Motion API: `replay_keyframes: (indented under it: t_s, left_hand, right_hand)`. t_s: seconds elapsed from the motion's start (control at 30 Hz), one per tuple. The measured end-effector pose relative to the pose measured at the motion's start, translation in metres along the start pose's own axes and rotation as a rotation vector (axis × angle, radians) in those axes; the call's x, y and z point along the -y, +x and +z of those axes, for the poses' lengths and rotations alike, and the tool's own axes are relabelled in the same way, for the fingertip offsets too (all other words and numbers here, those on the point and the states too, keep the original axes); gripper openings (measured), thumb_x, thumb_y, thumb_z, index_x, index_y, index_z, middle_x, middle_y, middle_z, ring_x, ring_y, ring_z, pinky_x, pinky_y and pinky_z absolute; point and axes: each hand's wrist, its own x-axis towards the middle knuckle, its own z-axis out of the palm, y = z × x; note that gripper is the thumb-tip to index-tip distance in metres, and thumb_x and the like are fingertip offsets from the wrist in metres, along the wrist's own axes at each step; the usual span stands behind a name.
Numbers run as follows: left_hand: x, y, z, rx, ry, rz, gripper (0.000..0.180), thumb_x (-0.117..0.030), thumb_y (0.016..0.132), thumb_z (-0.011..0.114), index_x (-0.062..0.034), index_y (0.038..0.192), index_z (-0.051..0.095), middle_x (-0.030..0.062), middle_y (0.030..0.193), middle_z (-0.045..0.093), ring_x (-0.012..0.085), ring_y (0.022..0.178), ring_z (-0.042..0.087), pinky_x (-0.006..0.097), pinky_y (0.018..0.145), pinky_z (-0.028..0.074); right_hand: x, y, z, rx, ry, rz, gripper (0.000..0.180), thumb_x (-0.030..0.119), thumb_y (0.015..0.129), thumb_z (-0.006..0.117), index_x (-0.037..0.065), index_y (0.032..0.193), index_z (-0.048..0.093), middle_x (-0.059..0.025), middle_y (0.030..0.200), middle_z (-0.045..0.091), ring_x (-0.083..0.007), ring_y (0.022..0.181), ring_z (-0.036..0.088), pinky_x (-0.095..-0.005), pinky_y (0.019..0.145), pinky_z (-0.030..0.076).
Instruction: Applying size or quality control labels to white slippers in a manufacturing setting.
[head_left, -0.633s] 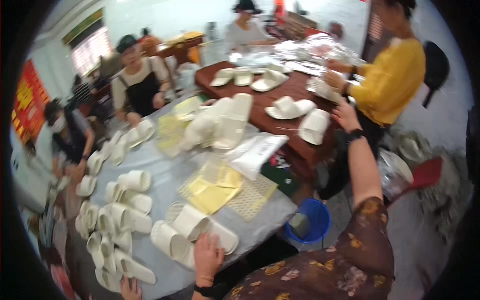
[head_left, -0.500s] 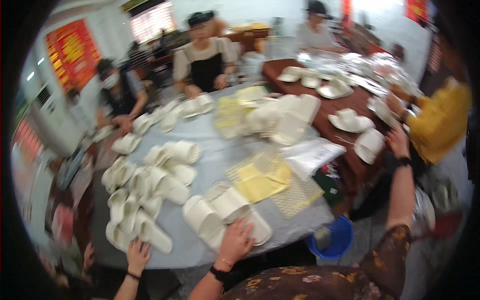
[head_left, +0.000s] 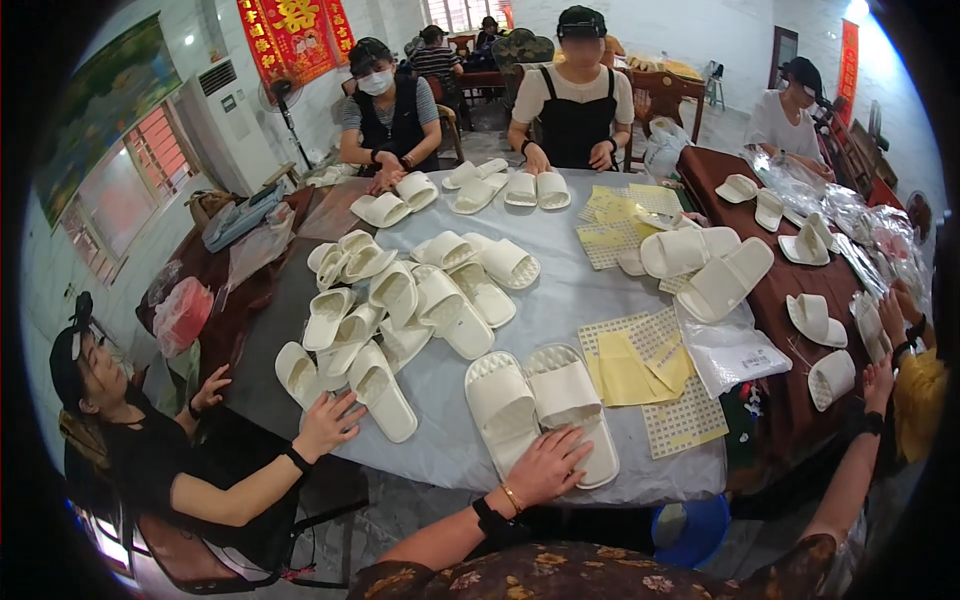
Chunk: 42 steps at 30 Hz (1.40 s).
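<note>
The left hand [head_left: 547,466], fingers apart, lies on a white slipper [head_left: 563,388], where light, even pressure should steady it, beside its mate [head_left: 500,402] on the grey table [head_left: 270,340], the right hand [head_left: 878,386], grip unclear, near the brown table [head_left: 702,170].

Wears dk brn floral top [head_left: 560,575], blk wristbands [head_left: 492,519], gold-tone bracelet [head_left: 513,498].

Pale walls [head_left: 680,30] are being broken by a barred window [head_left: 118,195] at left and brightened by a red hanging [head_left: 297,45]. Near it, space is being taken by an air conditioner [head_left: 231,112] and a standing fan [head_left: 283,92]. The grey floor [head_left: 400,500] is being largely hidden by the tabletop [head_left: 270,320].
</note>
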Motion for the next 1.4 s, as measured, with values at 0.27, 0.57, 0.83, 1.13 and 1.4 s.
replay_keyframes:
  t_s: [0.27,0.57,0.83,1.13,1.4]
  left_hand:
    - [-0.002,0.003,-0.005,0.011,-0.017,-0.001,0.051,-0.035,0.093,0.058,-0.0127,0.138,0.052,0.0139,0.144,0.046,0.0317,0.136,0.041,0.044,0.111,0.034]
    - [0.001,0.002,-0.001,0.016,-0.012,-0.002,0.050,-0.034,0.089,0.063,-0.0125,0.134,0.055,0.0145,0.142,0.047,0.0329,0.133,0.043,0.046,0.108,0.036]
    - [-0.002,0.006,0.002,0.029,-0.024,-0.007,0.050,-0.030,0.085,0.064,-0.0084,0.129,0.057,0.0189,0.139,0.049,0.0392,0.130,0.043,0.051,0.107,0.034]
    - [-0.001,0.003,0.003,0.028,0.046,0.029,0.054,-0.029,0.084,0.065,-0.0086,0.133,0.054,0.0190,0.140,0.048,0.0401,0.131,0.042,0.051,0.107,0.033]
    - [-0.001,0.004,0.002,0.034,0.037,0.031,0.052,-0.028,0.086,0.063,-0.0075,0.133,0.054,0.0197,0.140,0.047,0.0407,0.132,0.041,0.051,0.108,0.032]
  right_hand:
    - [0.001,-0.022,0.000,0.029,-0.004,-0.051,0.062,0.054,0.093,0.059,0.007,0.132,0.048,-0.0099,0.120,0.050,-0.0177,0.092,0.055,-0.0299,0.072,0.048]
    - [-0.017,-0.005,-0.008,0.175,0.093,-0.120,0.043,0.045,0.092,0.065,0.008,0.107,0.051,-0.0074,0.094,0.049,-0.0174,0.078,0.053,-0.0312,0.061,0.047]
    - [-0.011,-0.062,0.023,-0.036,0.088,-0.076,0.047,0.051,0.094,0.060,0.008,0.110,0.053,-0.0077,0.087,0.054,-0.0201,0.069,0.057,-0.0340,0.058,0.053]
    - [0.018,-0.120,0.035,-0.177,0.021,-0.016,0.057,0.047,0.097,0.055,0.003,0.133,0.047,-0.0162,0.123,0.048,-0.0270,0.097,0.054,-0.0405,0.077,0.053]
    - [0.016,-0.119,0.029,-0.191,0.066,0.032,0.058,0.047,0.096,0.056,0.003,0.133,0.046,-0.0179,0.124,0.046,-0.0276,0.099,0.053,-0.0418,0.082,0.052]
